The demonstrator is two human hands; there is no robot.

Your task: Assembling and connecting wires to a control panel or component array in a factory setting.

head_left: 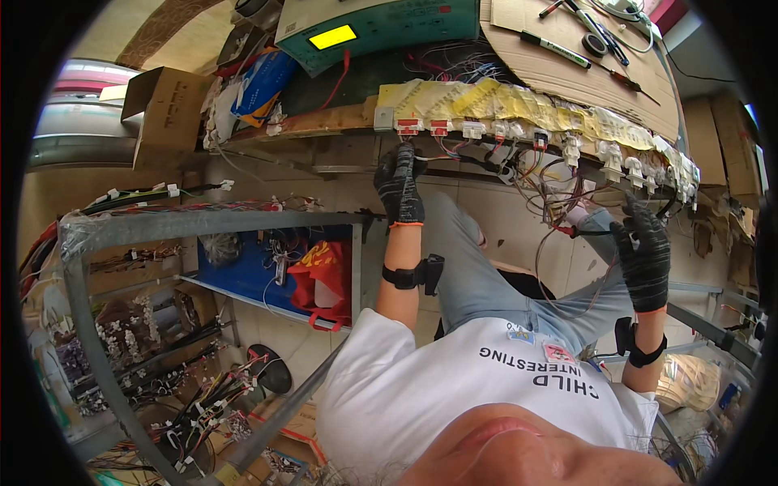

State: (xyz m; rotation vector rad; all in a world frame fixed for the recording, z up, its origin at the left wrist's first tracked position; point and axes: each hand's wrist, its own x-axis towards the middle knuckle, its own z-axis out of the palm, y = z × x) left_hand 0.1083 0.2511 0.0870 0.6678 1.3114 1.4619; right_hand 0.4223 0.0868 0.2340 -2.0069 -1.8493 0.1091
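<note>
Likely wiring step: left hand (399,182) fingers bunched at leftmost red connector (408,127); right hand (643,247) half-curled; holds unclear. Next needs straight alignment.

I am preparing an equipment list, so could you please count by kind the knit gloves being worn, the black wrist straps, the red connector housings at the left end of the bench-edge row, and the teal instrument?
Knit gloves: 2
Black wrist straps: 2
Red connector housings: 2
Teal instrument: 1
Total: 7
</note>
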